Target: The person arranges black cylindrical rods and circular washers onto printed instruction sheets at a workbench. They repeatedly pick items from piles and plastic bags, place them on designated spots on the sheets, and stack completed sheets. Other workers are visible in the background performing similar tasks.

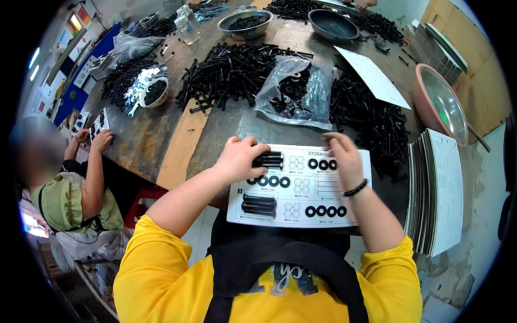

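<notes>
A white printed card (299, 202) lies at the table's near edge, with outlines of bolts, nuts and washers on it. My left hand (239, 157) is closed round the head ends of several black bolts (269, 160) at the card's upper left. Over the upper right corner, my right hand (344, 159) has its fingers curled together; whether anything is in them is hidden. Beside it is a row of black washers (322, 164). More washers (273, 181) sit in the middle row and others (326, 211) at lower right. Another group of bolts (259, 205) lies at lower left.
Beyond the card are a clear plastic bag (296, 91) of washers and heaps of black bolts (231, 75). Stacked cards (433, 188) and a pink-rimmed basin (439, 102) stand at right. Metal bowls (245, 24) are at the back. At left, a co-worker (75, 196) handles a card.
</notes>
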Demonstrator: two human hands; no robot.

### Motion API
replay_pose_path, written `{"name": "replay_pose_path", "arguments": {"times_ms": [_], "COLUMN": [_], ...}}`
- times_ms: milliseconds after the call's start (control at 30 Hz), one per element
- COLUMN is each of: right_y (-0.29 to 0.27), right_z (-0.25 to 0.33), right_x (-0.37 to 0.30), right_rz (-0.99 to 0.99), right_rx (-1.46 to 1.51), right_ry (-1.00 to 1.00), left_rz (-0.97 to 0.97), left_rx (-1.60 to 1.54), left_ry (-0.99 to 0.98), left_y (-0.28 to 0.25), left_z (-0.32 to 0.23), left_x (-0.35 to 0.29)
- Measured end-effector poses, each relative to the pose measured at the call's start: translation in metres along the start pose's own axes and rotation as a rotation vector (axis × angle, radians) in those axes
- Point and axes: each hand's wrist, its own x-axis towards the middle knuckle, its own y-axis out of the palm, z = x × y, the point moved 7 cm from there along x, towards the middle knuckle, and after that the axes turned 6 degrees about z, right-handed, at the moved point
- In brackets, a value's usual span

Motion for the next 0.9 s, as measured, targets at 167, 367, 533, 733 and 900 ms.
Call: {"name": "replay_pose_path", "arguments": {"times_ms": [167,367,533,733,900], "right_y": [-0.092,-0.103,-0.097,-0.097,-0.096], "right_z": [0.02,0.0,0.0,0.008,0.011], "right_x": [-0.008,-0.016,-0.01,-0.015,-0.013], "right_rz": [-0.148,-0.041,-0.021,-0.006,0.039], "right_rx": [-0.905,-1.153,-1.2,-1.243,-1.194], "right_ry": [-0.143,0.129,0.123,0.119,0.17], "left_rz": [0.047,0.019,-0.13,-0.272,-0.082], "left_rx": [-0.014,0.013,-0.111,-0.575,-0.855], "left_ry": [0.007,-0.021,-0.154,-0.344,-0.44], "left_y": [-0.002,-0.001,-0.015,0.023,0.077], "left_z": [-0.006,-0.004,0.007,0.037,0.029], "left_x": [0.005,0.003,-0.026,-0.11,-0.159]}}
